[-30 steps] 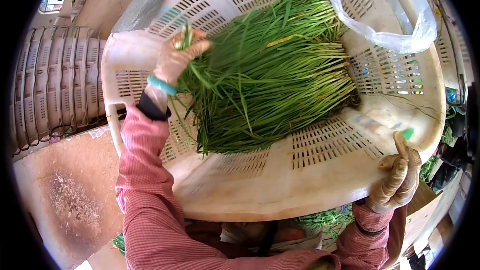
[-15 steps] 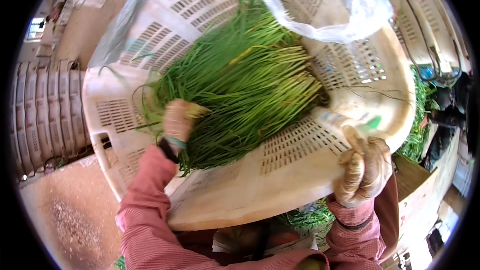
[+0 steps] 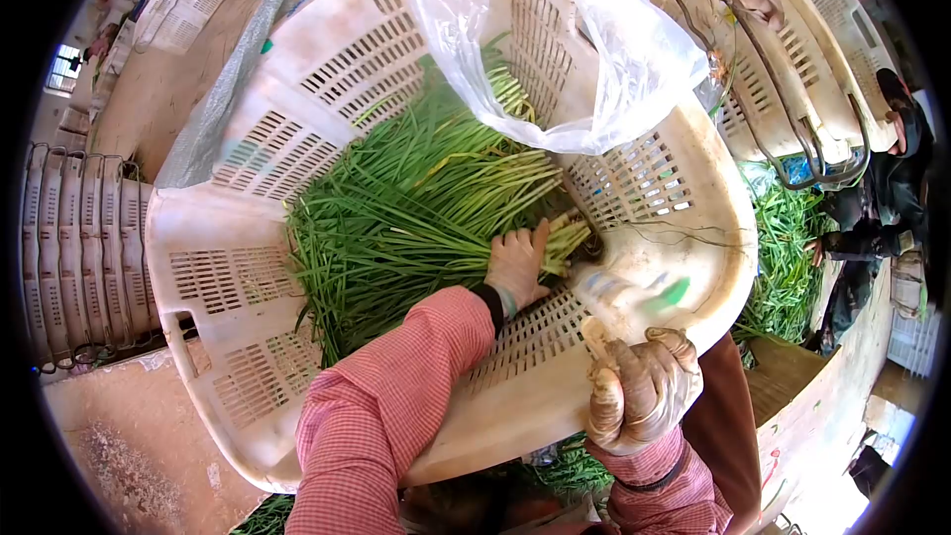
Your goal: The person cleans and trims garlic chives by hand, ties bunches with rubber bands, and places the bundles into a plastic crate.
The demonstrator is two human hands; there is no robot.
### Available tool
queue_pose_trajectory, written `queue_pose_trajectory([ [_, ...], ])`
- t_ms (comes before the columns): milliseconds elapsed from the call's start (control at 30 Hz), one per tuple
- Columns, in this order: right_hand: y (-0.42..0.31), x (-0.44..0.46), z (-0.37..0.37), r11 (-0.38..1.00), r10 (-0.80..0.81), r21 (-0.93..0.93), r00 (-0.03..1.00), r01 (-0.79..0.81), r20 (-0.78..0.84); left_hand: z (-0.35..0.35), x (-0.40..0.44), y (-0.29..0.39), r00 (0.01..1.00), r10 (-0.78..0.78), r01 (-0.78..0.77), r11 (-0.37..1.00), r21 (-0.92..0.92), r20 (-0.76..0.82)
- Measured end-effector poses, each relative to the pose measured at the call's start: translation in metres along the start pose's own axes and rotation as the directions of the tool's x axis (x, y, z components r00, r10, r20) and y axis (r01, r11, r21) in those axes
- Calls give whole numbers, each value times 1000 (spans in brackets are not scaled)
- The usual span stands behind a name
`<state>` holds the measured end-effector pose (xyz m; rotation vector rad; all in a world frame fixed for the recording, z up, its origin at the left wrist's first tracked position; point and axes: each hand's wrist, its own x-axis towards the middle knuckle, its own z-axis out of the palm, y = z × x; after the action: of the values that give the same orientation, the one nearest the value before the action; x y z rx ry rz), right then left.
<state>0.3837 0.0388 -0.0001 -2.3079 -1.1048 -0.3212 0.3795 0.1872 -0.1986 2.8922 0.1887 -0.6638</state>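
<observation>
Long garlic chives [image 3: 386, 218] lie in a large white plastic basket [image 3: 188, 218], leaves to the left and pale cut stems to the right. My left hand [image 3: 517, 263] is over the near stems, its thumb and fingers around a bunch whose ends stick out to the right. On the basket's near right rim, my gloved right hand [image 3: 644, 386] has its fingers curled, closed on the edge. The glove looks stained brown. A clear plastic bag [image 3: 604, 89] hangs over the far rim and hides part of the inside.
Stacked crates [image 3: 84, 248] stand at the left. More loose greens [image 3: 788, 267] lie at the right, near another person's dark sleeve [image 3: 862, 238]. Beyond them are a cardboard box [image 3: 792, 362] and further white baskets [image 3: 802, 59] with metal handles.
My left hand has moved right, from the leafy left side across to the stem ends. My right hand stays on the rim. The whole view has shifted, and the basket appears lower and further left.
</observation>
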Motion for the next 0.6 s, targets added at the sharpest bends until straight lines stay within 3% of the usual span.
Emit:
queue_pose_trajectory([
  [33,0,-2,0,1000,-3,13,1000,3,-2,26,-6,8,998,61,-65,989,132,29],
  [133,0,-4,0,999,-8,49,1000,7,7,45,-2,10,999,-34,34,995,97,-1],
  [200,1,-2,0,998,-19,56,1000,18,16,33,16,8,968,8,-37,993,110,250],
  [233,1,-3,0,999,-27,45,1000,27,7,29,21,8,969,13,-40,994,103,245],
  [300,2,-4,-1,999,-33,32,999,33,2,22,25,1,978,99,-89,994,-61,186],
  [333,2,-4,-1,999,-32,42,999,31,17,13,32,0,899,100,-6,976,-216,427],
  [367,2,-3,-1,998,-31,54,999,30,31,12,32,-1,898,99,-4,976,-216,429],
  [433,2,-2,0,998,-33,61,999,32,12,5,28,-7,852,159,106,880,-462,499],
  [500,2,0,0,997,-41,63,999,41,-9,7,31,-8,851,170,122,857,-501,497],
  [600,1,2,0,997,-30,73,1000,29,8,8,42,-10,725,260,107,872,-477,638],
])
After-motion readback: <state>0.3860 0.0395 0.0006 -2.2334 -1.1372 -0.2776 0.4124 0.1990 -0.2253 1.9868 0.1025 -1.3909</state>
